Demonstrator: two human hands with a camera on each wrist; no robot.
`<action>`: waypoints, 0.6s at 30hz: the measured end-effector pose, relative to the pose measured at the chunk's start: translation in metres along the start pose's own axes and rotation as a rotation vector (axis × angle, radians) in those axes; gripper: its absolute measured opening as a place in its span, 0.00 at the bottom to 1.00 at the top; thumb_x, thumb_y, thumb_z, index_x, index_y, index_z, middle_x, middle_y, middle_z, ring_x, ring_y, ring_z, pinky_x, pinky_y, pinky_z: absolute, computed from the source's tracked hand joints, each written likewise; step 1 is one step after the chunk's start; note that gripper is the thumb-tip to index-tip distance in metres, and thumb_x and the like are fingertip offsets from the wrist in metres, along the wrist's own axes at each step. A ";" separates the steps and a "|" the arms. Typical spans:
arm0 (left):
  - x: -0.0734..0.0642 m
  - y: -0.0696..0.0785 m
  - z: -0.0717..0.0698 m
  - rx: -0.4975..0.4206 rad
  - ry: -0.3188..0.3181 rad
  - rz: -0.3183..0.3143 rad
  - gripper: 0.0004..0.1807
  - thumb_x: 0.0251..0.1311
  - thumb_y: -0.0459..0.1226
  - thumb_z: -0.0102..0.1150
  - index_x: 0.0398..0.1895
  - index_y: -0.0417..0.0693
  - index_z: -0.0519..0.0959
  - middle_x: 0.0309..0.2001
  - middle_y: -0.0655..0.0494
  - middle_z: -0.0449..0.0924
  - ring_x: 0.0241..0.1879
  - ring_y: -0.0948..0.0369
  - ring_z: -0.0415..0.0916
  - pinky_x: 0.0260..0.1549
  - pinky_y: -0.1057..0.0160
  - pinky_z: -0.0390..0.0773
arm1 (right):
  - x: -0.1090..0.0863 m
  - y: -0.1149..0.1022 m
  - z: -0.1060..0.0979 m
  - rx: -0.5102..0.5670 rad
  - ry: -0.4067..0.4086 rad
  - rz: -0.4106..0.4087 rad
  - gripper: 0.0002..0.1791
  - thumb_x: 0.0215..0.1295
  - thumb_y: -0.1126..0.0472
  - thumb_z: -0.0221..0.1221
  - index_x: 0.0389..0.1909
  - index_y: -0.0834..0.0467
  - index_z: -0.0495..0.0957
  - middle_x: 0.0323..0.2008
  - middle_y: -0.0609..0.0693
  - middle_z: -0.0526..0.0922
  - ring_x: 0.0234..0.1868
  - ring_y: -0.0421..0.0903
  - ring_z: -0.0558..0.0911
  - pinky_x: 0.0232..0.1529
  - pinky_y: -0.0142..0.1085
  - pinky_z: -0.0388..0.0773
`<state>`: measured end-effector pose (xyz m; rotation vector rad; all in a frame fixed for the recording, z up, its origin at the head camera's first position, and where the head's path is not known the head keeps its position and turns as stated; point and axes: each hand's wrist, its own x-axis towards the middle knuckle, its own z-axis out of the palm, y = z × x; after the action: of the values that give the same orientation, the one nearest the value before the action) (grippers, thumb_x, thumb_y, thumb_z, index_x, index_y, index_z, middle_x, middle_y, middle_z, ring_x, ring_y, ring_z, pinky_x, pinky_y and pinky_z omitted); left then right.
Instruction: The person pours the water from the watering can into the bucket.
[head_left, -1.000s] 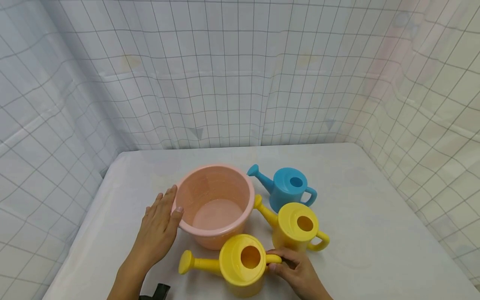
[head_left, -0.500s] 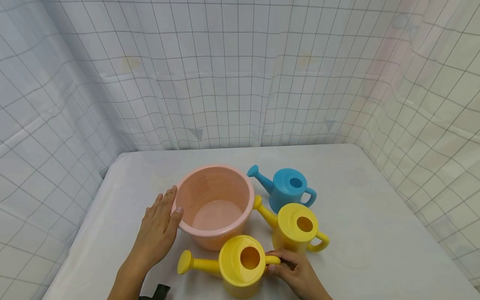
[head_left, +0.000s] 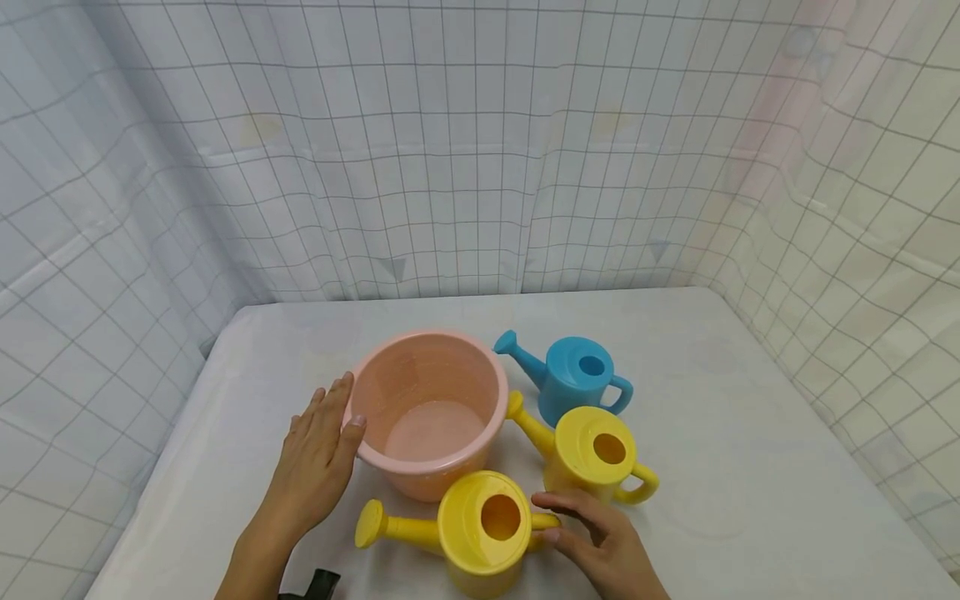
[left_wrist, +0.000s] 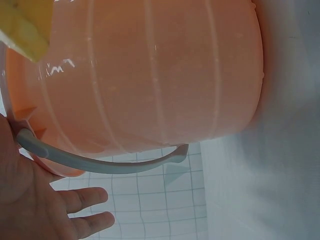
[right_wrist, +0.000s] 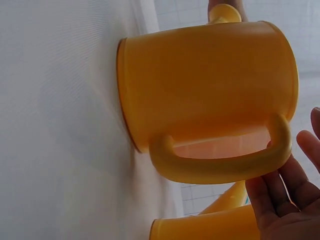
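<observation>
A pink bucket (head_left: 435, 467) with a grey handle (left_wrist: 110, 165) stands upright on the white-covered table. My left hand (head_left: 315, 458) rests flat along its left rim, fingers straight. In front of the bucket stands a yellow watering can (head_left: 483, 533), spout to the left. Beside its handle (right_wrist: 220, 170) is my right hand (head_left: 596, 533), fingers relaxed and spread around the handle's outer side without gripping it. Behind that hand a second yellow watering can (head_left: 581, 450) stands upright, and farther back is a blue watering can (head_left: 573, 383); both spouts point toward the bucket.
White cloth with a grid pattern (head_left: 480, 167) hangs behind and at both sides of the table (head_left: 735, 433). A small black object (head_left: 321, 583) shows at the bottom edge near the left forearm.
My right hand has let go of the front can's handle, its fingers loosening and lifting slightly away. That can shifted a touch left and nearer earlier on. The left hand stayed put.
</observation>
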<state>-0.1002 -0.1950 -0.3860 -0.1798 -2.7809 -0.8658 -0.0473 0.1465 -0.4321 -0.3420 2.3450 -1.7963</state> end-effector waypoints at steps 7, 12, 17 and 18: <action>0.000 0.000 -0.001 -0.003 -0.005 -0.003 0.31 0.72 0.51 0.34 0.75 0.60 0.45 0.74 0.45 0.50 0.73 0.40 0.43 0.63 0.28 0.42 | -0.006 -0.010 -0.005 0.003 0.046 -0.291 0.17 0.66 0.68 0.54 0.55 0.59 0.76 0.52 0.49 0.82 0.55 0.38 0.78 0.57 0.26 0.74; 0.000 0.000 -0.001 -0.008 -0.007 0.000 0.31 0.72 0.51 0.34 0.75 0.60 0.44 0.74 0.45 0.50 0.74 0.41 0.42 0.63 0.28 0.41 | -0.007 -0.016 -0.015 0.022 0.069 -0.416 0.20 0.63 0.76 0.53 0.55 0.63 0.75 0.51 0.54 0.81 0.54 0.40 0.78 0.57 0.26 0.73; -0.001 0.001 -0.001 -0.009 0.004 0.005 0.31 0.72 0.51 0.35 0.75 0.60 0.45 0.74 0.45 0.51 0.73 0.40 0.43 0.63 0.29 0.41 | -0.009 -0.023 -0.026 0.033 0.127 -0.404 0.19 0.62 0.77 0.53 0.54 0.65 0.75 0.50 0.55 0.82 0.54 0.40 0.78 0.58 0.25 0.73; -0.001 0.001 0.000 -0.008 0.007 0.006 0.31 0.72 0.51 0.35 0.75 0.60 0.46 0.74 0.45 0.51 0.73 0.40 0.44 0.63 0.28 0.42 | -0.010 -0.024 -0.028 0.027 0.142 -0.385 0.19 0.62 0.77 0.53 0.54 0.64 0.75 0.50 0.54 0.82 0.54 0.39 0.78 0.58 0.25 0.73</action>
<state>-0.0992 -0.1947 -0.3855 -0.1855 -2.7699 -0.8748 -0.0437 0.1691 -0.4012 -0.7284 2.4794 -2.0768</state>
